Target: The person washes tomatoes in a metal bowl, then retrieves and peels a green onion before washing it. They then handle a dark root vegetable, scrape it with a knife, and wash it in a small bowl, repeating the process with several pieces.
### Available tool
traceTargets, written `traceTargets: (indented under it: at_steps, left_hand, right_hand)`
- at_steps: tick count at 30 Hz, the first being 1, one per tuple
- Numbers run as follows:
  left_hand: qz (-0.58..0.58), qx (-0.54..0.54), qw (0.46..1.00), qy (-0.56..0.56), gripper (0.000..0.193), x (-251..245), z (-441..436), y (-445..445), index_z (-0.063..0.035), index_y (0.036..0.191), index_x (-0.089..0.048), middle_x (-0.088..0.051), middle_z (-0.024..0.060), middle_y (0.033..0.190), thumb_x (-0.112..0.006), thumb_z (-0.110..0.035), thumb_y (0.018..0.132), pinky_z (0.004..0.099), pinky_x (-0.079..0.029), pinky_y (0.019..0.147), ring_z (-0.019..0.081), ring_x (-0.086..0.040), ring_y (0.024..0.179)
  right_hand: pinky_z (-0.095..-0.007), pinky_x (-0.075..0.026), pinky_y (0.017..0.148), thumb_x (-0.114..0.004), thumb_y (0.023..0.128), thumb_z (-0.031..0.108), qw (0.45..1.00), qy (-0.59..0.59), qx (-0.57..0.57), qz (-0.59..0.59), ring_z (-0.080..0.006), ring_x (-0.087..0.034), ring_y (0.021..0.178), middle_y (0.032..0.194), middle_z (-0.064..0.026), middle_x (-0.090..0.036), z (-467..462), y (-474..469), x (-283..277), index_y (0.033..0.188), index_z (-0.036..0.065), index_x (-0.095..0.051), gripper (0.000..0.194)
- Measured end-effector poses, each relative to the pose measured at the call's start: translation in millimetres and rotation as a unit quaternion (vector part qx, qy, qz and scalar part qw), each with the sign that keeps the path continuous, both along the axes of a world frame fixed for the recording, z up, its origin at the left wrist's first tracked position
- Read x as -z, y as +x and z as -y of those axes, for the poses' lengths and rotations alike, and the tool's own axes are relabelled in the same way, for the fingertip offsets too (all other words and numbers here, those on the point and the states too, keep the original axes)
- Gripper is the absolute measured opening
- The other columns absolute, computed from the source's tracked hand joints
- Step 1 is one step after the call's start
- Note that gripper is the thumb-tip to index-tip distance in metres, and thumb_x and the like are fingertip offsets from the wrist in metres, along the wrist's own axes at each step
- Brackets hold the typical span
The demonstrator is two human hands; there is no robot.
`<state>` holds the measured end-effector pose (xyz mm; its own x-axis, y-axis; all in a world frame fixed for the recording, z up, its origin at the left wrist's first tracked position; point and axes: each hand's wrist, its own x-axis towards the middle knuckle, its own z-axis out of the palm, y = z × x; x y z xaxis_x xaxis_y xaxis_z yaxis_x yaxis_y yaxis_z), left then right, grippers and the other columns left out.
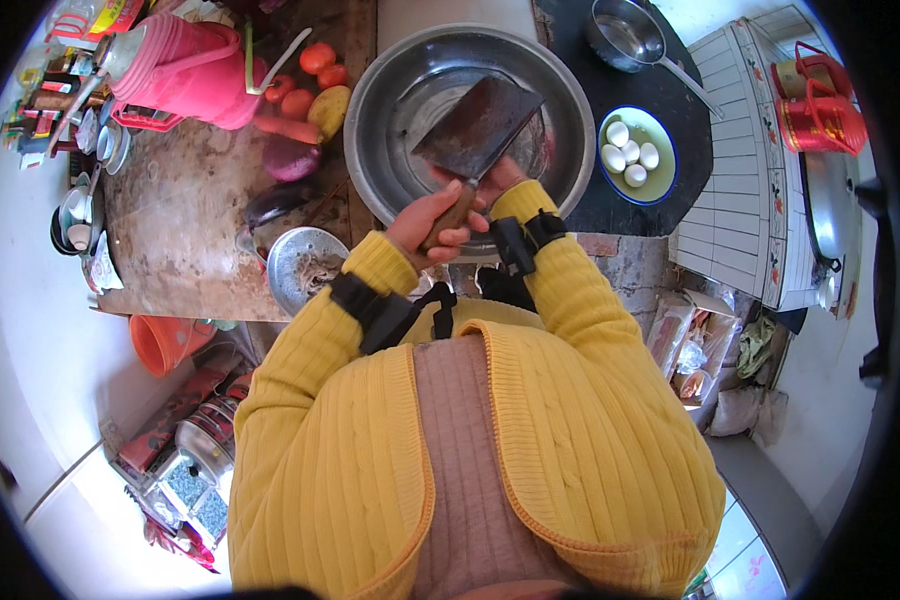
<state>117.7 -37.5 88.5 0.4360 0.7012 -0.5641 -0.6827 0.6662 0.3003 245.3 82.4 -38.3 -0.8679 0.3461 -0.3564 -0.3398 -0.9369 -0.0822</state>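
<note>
A cleaver (pixel 481 124) with a broad dark blade and a wooden handle is held over a large metal basin (pixel 360 127). My left hand (pixel 429 225) is closed around the handle near the basin's front rim. My right hand (pixel 499 180) is beside the blade's lower edge, partly hidden behind the cleaver; whether it grips anything does not show. Some water seems to lie in the bottom of the basin. Both wrists wear black straps over yellow knitted sleeves.
Left on the wooden table (pixel 187 225) are tomatoes (pixel 297 104), a potato (pixel 329 112), a carrot, eggplants, a pink thermos (pixel 187 71) and a metal bowl (pixel 285 259). At right stand a bowl of eggs (pixel 634 175) and a saucepan (pixel 624 37).
</note>
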Motion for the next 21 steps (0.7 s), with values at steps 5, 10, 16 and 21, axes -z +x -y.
traceTargets:
  at_steps: [5, 10, 16, 21]
  left_hand:
    - [0.024, -0.002, 0.999, 0.028, 0.057, 11.0, -19.6, 11.9, -0.0004, 0.102, -0.049, -0.055, 0.0049, 0.073, -0.033, -0.054, 0.092, 0.0149, -0.029, 0.031, 0.0023, -0.033, 0.040]
    - [0.045, -0.022, 0.999, -0.015, 0.056, 16.0, -20.6, 16.4, -0.0024, 0.098, -0.049, -0.054, 0.0028, 0.071, -0.032, -0.055, 0.092, 0.0158, -0.029, 0.031, 0.0036, -0.034, 0.039]
    - [-0.405, 0.088, 0.910, 0.015, 0.048, 45.2, -39.0, 26.8, -0.0012, 0.094, -0.051, -0.058, 0.0097, 0.073, -0.036, -0.047, 0.092, 0.0305, -0.037, 0.035, 0.0150, -0.048, 0.041]
    - [-0.732, 0.094, 0.637, 0.223, 0.039, 68.0, -29.3, 42.7, 0.0043, 0.091, -0.051, -0.059, 0.0191, 0.079, -0.049, -0.034, 0.088, 0.0358, -0.049, 0.063, 0.0234, -0.062, 0.071]
  right_hand:
    - [-0.0315, -0.050, 0.058, -0.039, 0.091, 0.038, 0.989, 0.077, -0.085, 0.089, -0.0216, -0.057, 0.054, 0.046, 0.0000, -0.050, 15.3, 15.2, -30.7, 0.064, 0.009, -0.060, 0.044]
    - [-0.0341, -0.048, 0.062, -0.043, 0.086, 0.023, 0.991, 0.002, 0.130, 0.012, -0.0232, -0.059, 0.078, 0.090, -0.0094, -0.063, 14.5, 24.4, -32.8, 0.094, 0.007, -0.060, 0.025]
    - [-0.0341, -0.048, 0.066, -0.055, 0.085, 0.025, 0.997, 0.003, 0.062, 0.053, -0.0207, -0.059, 0.080, 0.088, -0.0065, -0.063, 24.6, 29.0, -9.7, 0.093, 0.008, -0.061, 0.020]
    - [-0.0354, -0.051, 0.071, -0.069, 0.079, 0.015, 0.986, 0.021, 0.101, 0.131, -0.0198, -0.061, 0.080, 0.089, -0.0060, -0.062, 20.9, 18.4, -11.2, 0.098, 0.008, -0.058, 0.024]
